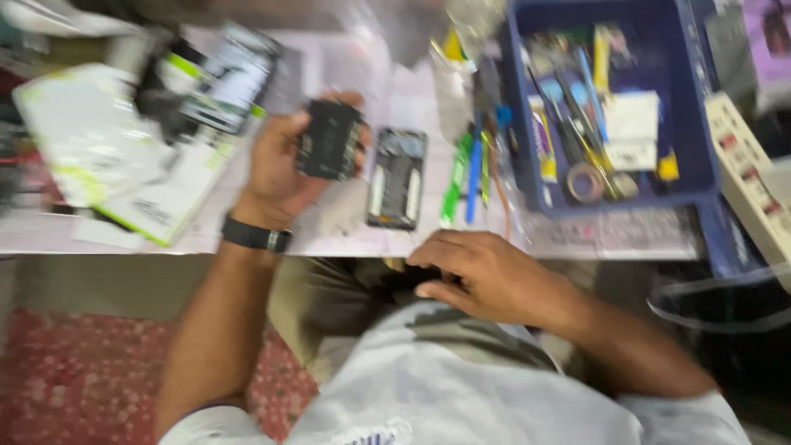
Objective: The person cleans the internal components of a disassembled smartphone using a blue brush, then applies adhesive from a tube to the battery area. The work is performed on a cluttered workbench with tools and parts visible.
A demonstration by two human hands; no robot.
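- At the far left of the white worktable (354, 70), a heap of white and green paper packets (99, 148) lay spread out, blurred, with a dark phone-shaped slab (231, 78) tilted on top of them.
- Next over, the left hand (280, 165), a black band (256, 236) on its wrist, was raised above the table, fingers and thumb clamped around a small black rectangular module (329, 140), held upright.
- Just beside that, an opened phone body with its insides showing (397, 177) lay flat on the table, close to the module but not touching it.
- Then came a row of green and blue slim hand tools (468, 173), lying side by side by the phone.
- Lower down, the right hand (486, 276) rested below the table edge, at the lap, fingers curled loosely inward; whether it gripped anything, I cannot tell.
- Further right, a blue plastic tray (519, 165) held a jumble of small tools and a roll of tape (585, 181).
- At the far right edge, a white power strip (750, 185) ran off at an angle.
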